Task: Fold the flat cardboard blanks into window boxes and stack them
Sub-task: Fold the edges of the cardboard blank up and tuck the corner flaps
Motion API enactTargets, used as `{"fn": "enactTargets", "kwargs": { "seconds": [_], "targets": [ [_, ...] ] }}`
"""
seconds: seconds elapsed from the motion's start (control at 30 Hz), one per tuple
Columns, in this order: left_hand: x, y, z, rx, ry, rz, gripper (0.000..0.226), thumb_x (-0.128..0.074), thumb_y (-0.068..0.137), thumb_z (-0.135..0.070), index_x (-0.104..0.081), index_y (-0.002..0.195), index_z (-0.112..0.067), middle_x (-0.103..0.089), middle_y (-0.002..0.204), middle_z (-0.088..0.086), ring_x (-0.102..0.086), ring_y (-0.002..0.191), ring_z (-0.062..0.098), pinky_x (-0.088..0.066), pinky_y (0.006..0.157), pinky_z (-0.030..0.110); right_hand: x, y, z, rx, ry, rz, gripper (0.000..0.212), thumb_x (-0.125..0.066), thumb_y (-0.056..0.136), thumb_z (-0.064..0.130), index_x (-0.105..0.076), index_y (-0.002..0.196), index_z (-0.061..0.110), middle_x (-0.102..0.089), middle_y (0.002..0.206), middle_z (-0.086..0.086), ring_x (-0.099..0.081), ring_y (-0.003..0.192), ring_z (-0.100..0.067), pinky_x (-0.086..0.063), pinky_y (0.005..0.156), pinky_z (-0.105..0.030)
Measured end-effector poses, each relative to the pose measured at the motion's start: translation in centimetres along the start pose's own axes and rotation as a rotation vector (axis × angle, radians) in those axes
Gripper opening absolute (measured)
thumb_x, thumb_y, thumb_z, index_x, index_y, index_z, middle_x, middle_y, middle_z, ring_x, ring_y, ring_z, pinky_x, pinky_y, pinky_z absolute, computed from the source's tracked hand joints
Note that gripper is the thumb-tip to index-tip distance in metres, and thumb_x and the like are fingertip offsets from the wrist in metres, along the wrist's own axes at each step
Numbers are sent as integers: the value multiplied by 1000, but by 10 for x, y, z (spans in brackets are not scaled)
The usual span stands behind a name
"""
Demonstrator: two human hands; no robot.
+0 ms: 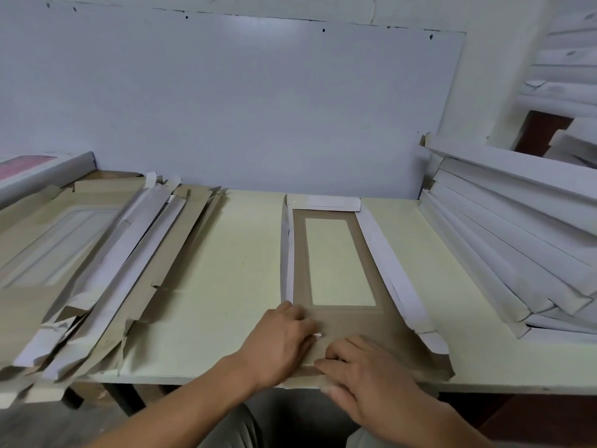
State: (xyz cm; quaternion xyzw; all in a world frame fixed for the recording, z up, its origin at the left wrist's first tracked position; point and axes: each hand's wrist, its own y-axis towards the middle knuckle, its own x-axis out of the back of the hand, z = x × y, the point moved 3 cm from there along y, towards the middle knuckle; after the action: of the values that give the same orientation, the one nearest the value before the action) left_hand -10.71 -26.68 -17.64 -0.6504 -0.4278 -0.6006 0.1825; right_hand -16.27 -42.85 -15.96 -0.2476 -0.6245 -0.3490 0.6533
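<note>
Both hands press the near end of a brown cardboard window-box blank (336, 263) lying mid pale-green tabletop (226, 270): left hand (284, 344) fingers loosely curled, right hand (365, 373) fingers flat, forearms angled inward.

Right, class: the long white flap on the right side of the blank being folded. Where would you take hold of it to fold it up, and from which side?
Probably near the middle of the right flap, coming from its outer right edge. It lies long and narrow, splayed outward on the table, so that edge is free, while both hands work the blank at its near end.
</note>
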Motion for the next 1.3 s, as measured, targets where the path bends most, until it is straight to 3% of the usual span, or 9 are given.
{"fn": "enactTargets", "kwargs": {
  "seconds": [0.1, 0.2, 0.27, 0.37, 0.5, 0.73, 0.9, 1.1, 1.3],
  "targets": [
    [-3, -2, 2, -21, 31, -26, 31, -39, 103, -39, -65, 104, -22, -53, 91, 1, -46, 86, 22, -41, 72, 34, 18, -5, -14, 25, 238, 115, 44, -37, 99, 52, -65, 108, 20, -62, 101, 8, -52, 97, -7, -39, 90, -23],
    [-4, -7, 0, -40, 60, -86, 30, -38, 103, -38, -64, 112, -25, -50, 89, -1, -44, 80, 20, -36, 66, 29, 41, -18, -57, -234, 219, -128, 29, -49, 101, 30, -57, 77, 14, -52, 83, 4, -47, 86, -12, -40, 78, -28],
    [-4, -8, -2, -46, 88, -105, 31, -36, 103, -38, -59, 117, -24, -45, 88, -2, -36, 77, 17, -35, 65, 28, 52, -31, -90, -502, -66, -153, 17, -49, 99, 34, -59, 90, 23, -48, 97, 6, -44, 97, -14, -43, 79, -29],
    [-3, -10, -3, -48, 132, -98, 36, -27, 105, -38, -51, 125, -20, -40, 92, -2, -27, 80, 15, -35, 65, 28, 46, -47, -122, -707, -82, 129, 14, -44, 99, 46, -41, 111, 40, -44, 107, 9, -49, 95, -11, -48, 76, -28],
    [-1, -10, -3, -77, 187, -55, 45, -19, 105, -37, -49, 131, -17, -44, 94, 1, -39, 81, 20, -34, 66, 30, 32, -49, -127, -663, 139, 292, 18, -53, 95, 40, -38, 101, 44, -56, 80, 6, -55, 67, -9, -43, 60, -22],
    [1, -7, -1, -44, 117, 27, 43, -28, 100, -22, -33, 143, -27, -46, 103, 2, -42, 90, 23, -34, 75, 31, 24, -44, -141, -697, 285, 235, 10, -64, 87, 21, -64, 82, 29, -60, 93, 11, -64, 68, -7, -41, 58, -15],
    [12, -5, -1, -20, 59, 12, 8, -41, 101, -26, -35, 95, -27, -47, 83, 0, -42, 74, 25, -43, 64, 37, 23, -40, -145, -737, 705, 194, 22, -62, 93, 35, -71, 84, 16, -66, 63, -7, -50, 44, -16, -38, 43, -25],
    [15, -7, 4, -58, -7, 41, 17, -47, 99, -31, -52, 90, -17, -57, 87, 2, -50, 78, 23, -43, 67, 35, 28, -46, -154, -590, 988, 376, 50, -77, 70, 18, -64, 118, 12, -74, 93, -20, -70, 75, -32, -55, 63, -35],
    [19, -9, 4, -63, -63, 151, 75, -43, 82, -78, -63, 116, -15, -63, 103, -2, -55, 99, 16, -46, 85, 29, 18, -40, -155, -635, 805, 174, 12, -70, 92, 27, -72, 88, 16, -74, 73, -10, -70, 61, -25, -49, 49, -27]
  ]
}}
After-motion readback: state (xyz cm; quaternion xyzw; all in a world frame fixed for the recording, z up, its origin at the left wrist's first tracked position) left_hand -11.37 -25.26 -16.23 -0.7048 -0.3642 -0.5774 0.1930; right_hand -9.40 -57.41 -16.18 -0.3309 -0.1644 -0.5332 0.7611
